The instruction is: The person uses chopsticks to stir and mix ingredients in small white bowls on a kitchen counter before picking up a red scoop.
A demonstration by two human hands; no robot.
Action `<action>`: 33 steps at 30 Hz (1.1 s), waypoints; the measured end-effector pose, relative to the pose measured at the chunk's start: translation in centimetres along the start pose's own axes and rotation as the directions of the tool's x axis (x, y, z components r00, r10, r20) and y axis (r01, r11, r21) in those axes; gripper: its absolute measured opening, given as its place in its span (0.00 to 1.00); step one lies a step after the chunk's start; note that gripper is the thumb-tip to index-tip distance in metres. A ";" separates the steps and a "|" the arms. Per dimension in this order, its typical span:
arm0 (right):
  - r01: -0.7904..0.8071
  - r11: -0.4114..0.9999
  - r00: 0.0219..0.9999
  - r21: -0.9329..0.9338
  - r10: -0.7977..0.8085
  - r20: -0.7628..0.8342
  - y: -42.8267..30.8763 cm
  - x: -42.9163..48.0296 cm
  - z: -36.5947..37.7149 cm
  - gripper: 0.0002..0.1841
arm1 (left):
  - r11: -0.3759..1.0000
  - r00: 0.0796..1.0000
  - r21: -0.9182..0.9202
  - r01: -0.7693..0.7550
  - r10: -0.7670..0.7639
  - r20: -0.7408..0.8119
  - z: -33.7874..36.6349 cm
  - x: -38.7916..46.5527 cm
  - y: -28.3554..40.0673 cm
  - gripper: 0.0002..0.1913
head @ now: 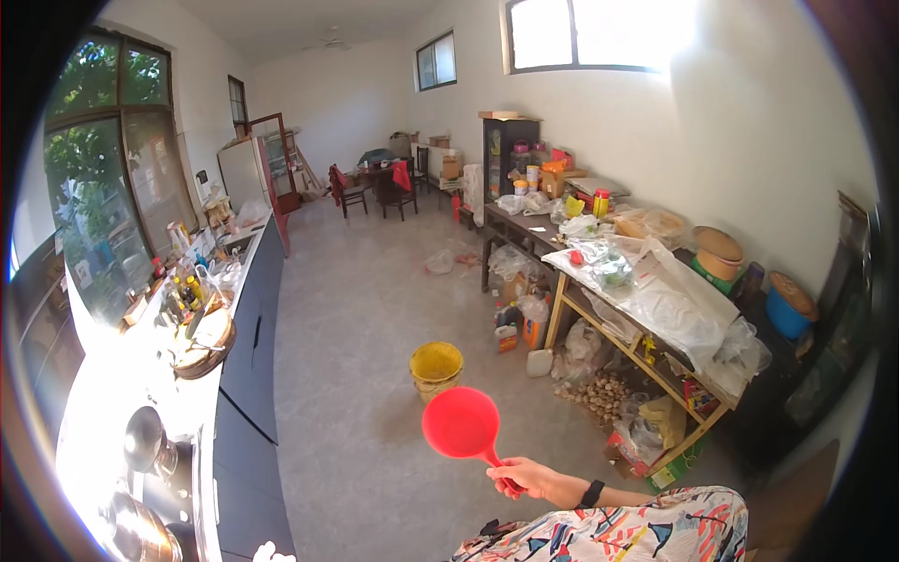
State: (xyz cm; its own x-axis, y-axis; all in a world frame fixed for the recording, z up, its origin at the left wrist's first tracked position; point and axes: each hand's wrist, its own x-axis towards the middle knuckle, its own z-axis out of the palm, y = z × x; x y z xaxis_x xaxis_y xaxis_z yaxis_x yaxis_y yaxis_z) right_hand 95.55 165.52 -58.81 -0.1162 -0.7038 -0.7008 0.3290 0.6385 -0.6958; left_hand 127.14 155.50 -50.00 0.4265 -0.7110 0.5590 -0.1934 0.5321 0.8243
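Note:
My right hand grips the handle of a red plastic water ladle, held out above the floor with its round bowl facing up. A dark band is on that wrist. Just beyond the ladle, a yellow bucket stands on the grey floor, its lower part partly hidden by the ladle's rim. Only the fingertips of my left hand show at the bottom edge, beside the counter front; the rest is cut off.
On the left, a kitchen counter carries pots, bottles and a round chopping board. At right, a plastic-covered table stands over heaped garlic bulbs and bags. A dining table and chairs are farther back.

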 end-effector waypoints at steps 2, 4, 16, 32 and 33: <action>-0.003 1.000 1.000 -0.007 0.002 -0.024 0.1 -0.1 0.2 0.12 | 1.000 1.000 0.004 0.001 -0.001 -0.004 0.0 0.2 -0.1 0.24; -0.021 1.000 1.000 -0.010 0.021 -0.005 0.3 -0.2 0.4 0.12 | 1.000 1.000 0.007 0.003 -0.003 -0.005 -0.2 0.3 -0.1 0.24; 0.000 1.000 0.999 -0.017 0.000 -0.041 0.6 -1.0 1.0 0.13 | 1.000 1.000 0.011 0.011 -0.011 -0.004 -0.9 0.3 -1.0 0.25; 0.002 1.000 1.000 -0.012 -0.002 -0.017 1.1 0.4 3.6 0.12 | 1.000 1.000 0.027 -0.003 0.004 -0.027 -3.5 1.4 -2.0 0.26; -0.003 1.000 1.000 -0.015 0.003 -0.022 1.0 0.3 4.0 0.12 | 1.000 1.000 0.029 -0.004 0.005 -0.031 -3.8 1.4 -2.0 0.26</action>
State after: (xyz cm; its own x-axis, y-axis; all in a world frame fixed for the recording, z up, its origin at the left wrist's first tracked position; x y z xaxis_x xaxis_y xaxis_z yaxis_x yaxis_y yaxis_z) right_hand 99.57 164.74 -59.09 -0.1361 -0.6951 -0.7059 0.3155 0.6450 -0.6960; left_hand 131.48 155.22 -51.19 0.4526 -0.6942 0.5597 -0.2208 0.5209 0.8246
